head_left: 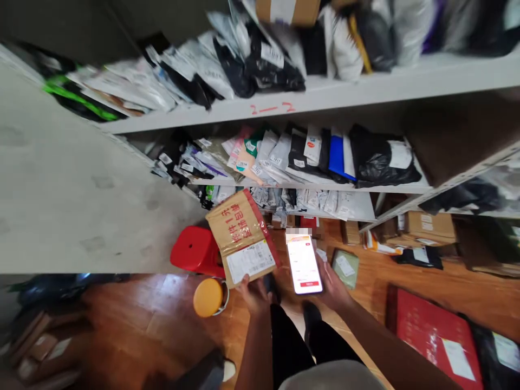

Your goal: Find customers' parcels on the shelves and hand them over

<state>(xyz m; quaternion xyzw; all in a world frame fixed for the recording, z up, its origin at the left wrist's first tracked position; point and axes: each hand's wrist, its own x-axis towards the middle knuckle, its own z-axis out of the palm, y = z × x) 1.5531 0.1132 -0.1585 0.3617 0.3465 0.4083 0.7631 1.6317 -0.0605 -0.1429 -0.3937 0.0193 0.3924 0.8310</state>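
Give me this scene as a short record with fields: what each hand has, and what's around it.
left hand: left hand grips the lower edge of a cardboard parcel with red print and a white shipping label
right hand: right hand holds a smartphone, screen lit
floor: wooden floor; red stool, yellow stool, red flat parcel
shelves: grey shelving packed with labelled mailer bags; red marking 2-2 on the upper shelf edge

Above my left hand [254,292] the cardboard parcel [242,237] blocks the way; just left sit the red stool [194,250] and yellow stool [208,297]; beyond my right hand [331,287] and phone [304,264], packed shelves [325,187]; bare floor [134,309] lies open far left.
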